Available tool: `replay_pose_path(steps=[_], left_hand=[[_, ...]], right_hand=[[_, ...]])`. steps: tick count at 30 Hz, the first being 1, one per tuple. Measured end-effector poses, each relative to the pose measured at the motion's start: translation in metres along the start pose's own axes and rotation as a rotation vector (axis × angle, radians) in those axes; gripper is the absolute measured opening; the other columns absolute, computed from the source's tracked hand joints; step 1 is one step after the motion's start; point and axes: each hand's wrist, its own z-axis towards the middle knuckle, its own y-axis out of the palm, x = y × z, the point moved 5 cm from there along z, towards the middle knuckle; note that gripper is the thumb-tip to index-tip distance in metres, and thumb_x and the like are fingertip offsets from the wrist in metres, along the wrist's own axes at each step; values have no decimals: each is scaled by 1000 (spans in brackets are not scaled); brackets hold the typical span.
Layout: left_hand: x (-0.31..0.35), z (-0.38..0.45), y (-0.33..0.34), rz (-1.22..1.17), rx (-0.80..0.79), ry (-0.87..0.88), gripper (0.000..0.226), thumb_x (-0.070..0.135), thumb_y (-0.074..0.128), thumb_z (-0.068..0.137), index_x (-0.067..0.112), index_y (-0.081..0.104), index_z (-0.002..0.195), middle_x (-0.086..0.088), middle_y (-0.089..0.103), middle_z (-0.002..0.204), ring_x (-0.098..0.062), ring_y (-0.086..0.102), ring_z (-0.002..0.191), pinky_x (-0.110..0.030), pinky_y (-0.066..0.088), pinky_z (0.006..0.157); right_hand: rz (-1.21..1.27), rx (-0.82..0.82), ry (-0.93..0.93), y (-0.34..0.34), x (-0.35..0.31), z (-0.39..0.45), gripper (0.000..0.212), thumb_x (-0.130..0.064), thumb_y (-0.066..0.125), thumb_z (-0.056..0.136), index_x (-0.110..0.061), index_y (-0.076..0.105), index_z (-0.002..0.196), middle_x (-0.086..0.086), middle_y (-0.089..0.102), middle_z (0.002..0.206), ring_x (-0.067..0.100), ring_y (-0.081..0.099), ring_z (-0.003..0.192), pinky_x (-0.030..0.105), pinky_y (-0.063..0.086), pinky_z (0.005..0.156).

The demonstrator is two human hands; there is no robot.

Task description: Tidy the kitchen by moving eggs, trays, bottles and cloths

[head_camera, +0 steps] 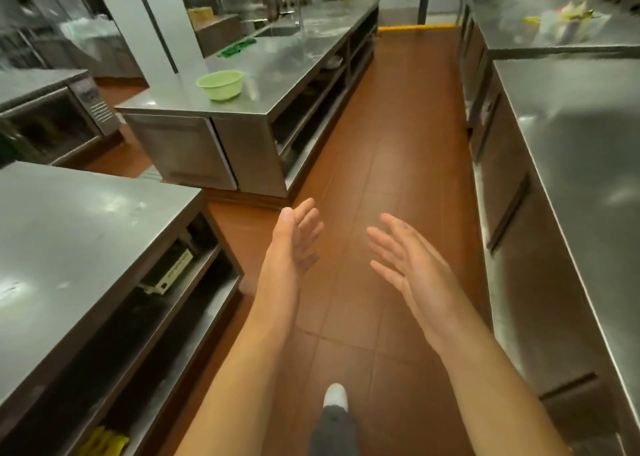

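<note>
My left hand (292, 244) and my right hand (412, 265) are held out in front of me over the red-brown floor of the aisle, palms facing each other, fingers straight, holding nothing. A green cloth (238, 47) lies on the far steel counter (277, 71) near the sink (277, 30). A light green bowl (220, 84) stands on the same counter near its front edge. At the far right, blurred items, one yellow (568, 17), sit on the back right counter. I see no eggs, trays or bottles clearly.
A steel table (69, 230) stands at my left with shelves below holding a white box (171, 272) and something yellow (104, 441). A long steel counter (581, 165) runs along the right. The aisle floor (391, 144) stretches ahead to a yellow kerb (415, 28). My shoe (335, 395) shows below.
</note>
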Motion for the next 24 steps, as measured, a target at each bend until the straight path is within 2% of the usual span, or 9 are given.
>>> replay_pose_path(steps=[4,10,12,15,17,24], left_hand=[[-16,83,-7,-60,-27,-23,67,68,26,88,38,47,144,18,53,145,0,53,129,-17,42,94],[-8,220,9,-104,-126,-31,63,68,24,92,39,49,143,21,56,140,2,55,126,-21,42,95],[0,255,23,-89,-198,-13,66,69,24,91,40,47,145,21,54,142,4,53,127,-20,41,97],[8,299,42,-106,-253,12,69,73,26,93,35,45,148,15,51,148,1,50,132,-26,38,109],[7,327,53,-108,-283,19,70,71,25,91,35,45,148,15,51,148,1,49,133,-28,37,110],[-17,451,92,-72,-257,-46,71,73,27,90,34,46,147,14,53,147,-1,51,132,-35,35,117]], right_hand=[[-8,18,29,13,-6,78,50,-47,39,102,-31,38,150,-8,56,141,6,54,126,29,43,107],[-61,92,-23,15,-50,190,50,-48,38,102,-30,38,149,-6,54,143,9,51,130,40,38,115],[-47,148,-52,7,-63,220,50,-47,38,102,-29,38,149,-6,55,142,9,52,129,40,39,114],[12,201,-65,-10,-73,261,51,-47,41,102,-28,40,149,-8,59,138,6,55,125,39,41,112],[21,223,-51,-22,-75,290,53,-51,41,101,-30,38,150,-10,58,138,4,56,124,37,42,111],[87,255,-24,-69,-77,417,52,-47,40,102,-27,36,151,-6,57,141,7,56,126,37,43,111]])
